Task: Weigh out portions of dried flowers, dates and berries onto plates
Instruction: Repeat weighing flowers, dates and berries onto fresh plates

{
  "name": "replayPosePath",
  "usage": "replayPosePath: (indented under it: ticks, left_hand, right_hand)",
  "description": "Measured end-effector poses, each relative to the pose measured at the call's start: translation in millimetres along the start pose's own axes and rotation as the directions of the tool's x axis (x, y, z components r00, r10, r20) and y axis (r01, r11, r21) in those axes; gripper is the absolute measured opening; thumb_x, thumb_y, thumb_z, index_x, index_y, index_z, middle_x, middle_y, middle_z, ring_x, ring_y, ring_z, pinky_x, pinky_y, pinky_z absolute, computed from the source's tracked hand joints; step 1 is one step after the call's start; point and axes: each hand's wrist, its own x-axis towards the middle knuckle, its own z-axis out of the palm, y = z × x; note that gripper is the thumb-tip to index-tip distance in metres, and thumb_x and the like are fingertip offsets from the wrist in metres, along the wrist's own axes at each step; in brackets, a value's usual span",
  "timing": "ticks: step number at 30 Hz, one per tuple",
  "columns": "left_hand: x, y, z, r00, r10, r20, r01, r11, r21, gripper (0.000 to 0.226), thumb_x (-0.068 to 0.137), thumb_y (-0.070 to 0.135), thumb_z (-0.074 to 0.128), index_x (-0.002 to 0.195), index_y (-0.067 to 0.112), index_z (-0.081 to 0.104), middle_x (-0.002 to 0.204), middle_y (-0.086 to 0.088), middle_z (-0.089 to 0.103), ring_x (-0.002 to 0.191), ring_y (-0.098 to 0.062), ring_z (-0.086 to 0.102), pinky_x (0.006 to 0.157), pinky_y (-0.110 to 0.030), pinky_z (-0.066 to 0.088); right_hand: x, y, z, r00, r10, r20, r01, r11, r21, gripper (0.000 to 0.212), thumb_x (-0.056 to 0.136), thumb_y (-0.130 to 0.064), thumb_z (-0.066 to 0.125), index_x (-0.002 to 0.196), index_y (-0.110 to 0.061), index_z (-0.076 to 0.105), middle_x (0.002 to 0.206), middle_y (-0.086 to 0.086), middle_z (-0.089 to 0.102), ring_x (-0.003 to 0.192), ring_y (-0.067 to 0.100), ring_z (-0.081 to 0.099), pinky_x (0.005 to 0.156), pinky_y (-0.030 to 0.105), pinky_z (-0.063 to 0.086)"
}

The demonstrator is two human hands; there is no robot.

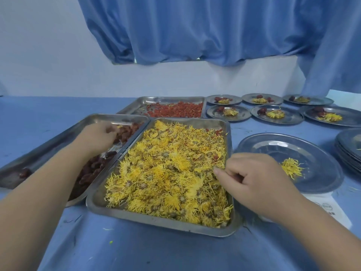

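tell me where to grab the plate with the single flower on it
Probably the bare rim of the plate on its near right side, thumb on top, coming in from the near side. It is shallow with a wide flat lip; the flower tray crowds its left, and the loose flower needs it kept level.

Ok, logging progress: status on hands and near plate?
Left hand in date tray, grip unclear. Right hand curled at flower tray edge. Near plate: flowers only. Nothing blocking.
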Motion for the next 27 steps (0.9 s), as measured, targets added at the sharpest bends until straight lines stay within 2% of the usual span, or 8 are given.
replayPosePath:
  ticks: [3, 5, 11, 16, 19, 23, 25, 27]
  left_hand:
    - [5, -15, 7, 0.980, -0.019, 0.200, -0.021, 0.981, 0.195, 0.034, 0.097, 0.007, 0.046, 0.122, 0.016, 0.066, 0.123, -0.008, 0.066, 0.107, -0.024, 0.062, 0.103, -0.043, 0.043]
    - [6, -17, 13, 0.966, -0.044, 0.255, -0.015, 0.975, 0.223, 0.039, 0.093, 0.001, 0.047, 0.123, 0.018, 0.066, 0.128, -0.006, 0.064, 0.111, -0.023, 0.058, 0.109, -0.042, 0.039]
    - [8, -19, 19, 0.990, -0.050, 0.128, 0.038, 0.995, 0.089, 0.023, 0.091, 0.008, 0.060, 0.107, 0.021, 0.070, 0.108, -0.003, 0.071, 0.098, -0.020, 0.061, 0.092, -0.033, 0.047]
    - [3, 0, 16, 0.999, 0.011, -0.043, -0.011, 1.000, -0.014, 0.013, 0.091, 0.019, 0.062, 0.101, 0.022, 0.069, 0.105, 0.003, 0.067, 0.095, -0.016, 0.059, 0.083, -0.032, 0.045]
    - [-2, 27, 14, 0.990, 0.119, -0.080, -0.124, 0.991, -0.052, 0.015, 0.093, 0.021, 0.060, 0.103, 0.026, 0.069, 0.103, 0.009, 0.065, 0.091, -0.010, 0.059, 0.082, -0.032, 0.047]
    - [-15, 78, 21, 0.960, 0.279, -0.026, -0.280, 0.951, -0.132, 0.013, 0.093, 0.026, 0.061, 0.104, 0.032, 0.066, 0.104, 0.014, 0.066, 0.090, -0.004, 0.060, 0.075, -0.025, 0.048]
    - [-24, 108, 29, 0.934, 0.357, 0.005, -0.350, 0.918, -0.188, 0.013, 0.093, 0.028, 0.062, 0.102, 0.037, 0.065, 0.101, 0.020, 0.065, 0.083, -0.005, 0.065, 0.067, -0.026, 0.052]
    - [-33, 138, 38, 0.883, 0.465, 0.058, -0.443, 0.869, -0.220, 0.017, 0.092, 0.029, 0.062, 0.100, 0.043, 0.064, 0.096, 0.023, 0.065, 0.075, 0.006, 0.062, 0.057, -0.018, 0.045]
  right_hand:
    - [-6, 3, 1, 1.000, -0.020, 0.014, 0.021, 0.999, -0.031, 0.048, 0.088, -0.041, 0.051, 0.052, -0.028, 0.022, 0.047, -0.007, 0.029, 0.043, 0.007, 0.032, 0.040, 0.028, 0.033]
    - [-8, 6, -1, 1.000, -0.019, 0.014, 0.020, 0.999, -0.043, 0.047, 0.088, -0.043, 0.048, 0.053, -0.029, 0.019, 0.047, -0.007, 0.028, 0.044, 0.006, 0.031, 0.040, 0.029, 0.032]
    - [-12, 12, -7, 1.000, 0.002, -0.014, -0.002, 0.999, -0.041, 0.048, 0.088, -0.043, 0.048, 0.054, -0.030, 0.015, 0.047, -0.009, 0.024, 0.044, 0.004, 0.027, 0.041, 0.029, 0.033]
    - [-15, 17, -15, 0.997, 0.067, -0.049, -0.067, 0.998, -0.004, 0.059, 0.087, -0.028, 0.065, 0.054, -0.029, 0.017, 0.047, -0.009, 0.023, 0.043, 0.008, 0.027, 0.042, 0.032, 0.032]
    - [-16, 21, -22, 0.990, 0.108, -0.091, -0.102, 0.993, 0.061, 0.058, 0.084, -0.023, 0.067, 0.053, -0.026, 0.018, 0.046, -0.009, 0.020, 0.044, 0.011, 0.026, 0.044, 0.026, 0.026]
    - [-18, 31, -30, 0.971, 0.187, -0.151, -0.164, 0.975, 0.152, 0.055, 0.083, -0.019, 0.068, 0.051, -0.019, 0.023, 0.045, -0.006, 0.021, 0.046, 0.012, 0.027, 0.046, 0.022, 0.023]
    - [-19, 37, -37, 0.952, 0.237, -0.194, -0.201, 0.962, 0.185, 0.054, 0.083, -0.019, 0.068, 0.051, -0.016, 0.024, 0.046, -0.004, 0.024, 0.046, 0.011, 0.027, 0.046, 0.020, 0.023]
    - [-20, 44, -46, 0.922, 0.302, -0.243, -0.249, 0.942, 0.227, 0.054, 0.083, -0.022, 0.067, 0.051, -0.014, 0.025, 0.047, -0.002, 0.027, 0.046, 0.010, 0.028, 0.046, 0.017, 0.023]
